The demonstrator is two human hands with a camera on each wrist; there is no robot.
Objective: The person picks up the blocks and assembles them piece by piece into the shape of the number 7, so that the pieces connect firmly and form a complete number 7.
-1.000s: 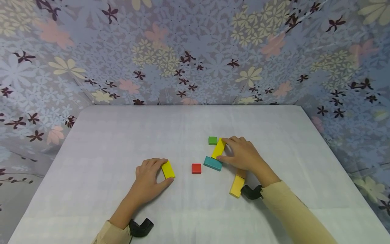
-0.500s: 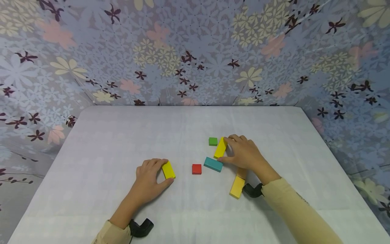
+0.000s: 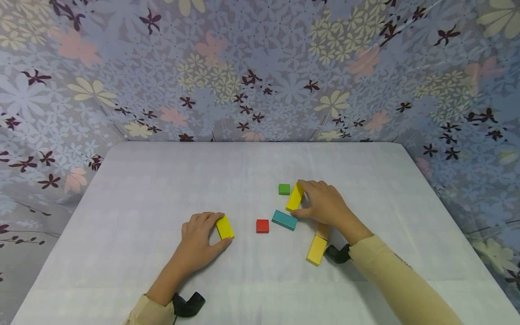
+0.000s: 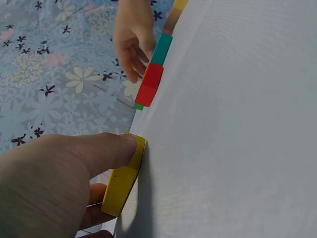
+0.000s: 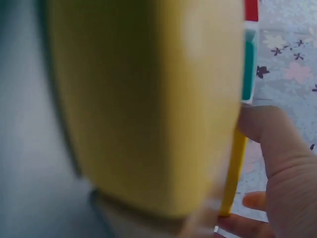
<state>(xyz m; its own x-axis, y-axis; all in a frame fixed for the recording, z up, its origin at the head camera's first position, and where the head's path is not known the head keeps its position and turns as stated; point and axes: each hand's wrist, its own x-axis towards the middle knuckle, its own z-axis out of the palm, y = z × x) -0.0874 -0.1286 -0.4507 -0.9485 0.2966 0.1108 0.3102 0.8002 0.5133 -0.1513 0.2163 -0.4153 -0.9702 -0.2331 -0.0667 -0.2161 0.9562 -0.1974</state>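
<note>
My left hand [image 3: 199,237] pinches a yellow block [image 3: 225,227] lengthwise between thumb and fingers, on the white table. In the left wrist view the thumb lies on one end of that yellow block [image 4: 121,183]. Farther right, my right hand [image 3: 325,203] holds a second yellow block [image 3: 294,197] by its two ends, thumb at the near end. A teal block [image 3: 285,220] lies just by the right thumb. Beyond the held block sits a small green block [image 3: 284,189]. Between the hands is a small red block [image 3: 262,226].
Below the right hand, a yellow block [image 3: 316,250] and an orange block [image 3: 322,230] lie end to end, the orange one partly hidden by the hand. Black wrist cameras hang at both sleeves. Flowered cloth [image 3: 260,67] rises behind the white table [image 3: 162,180].
My right hand has shifted the yellow block slightly right and away from the teal block, leaving a gap between them. The left hand stays in place.
</note>
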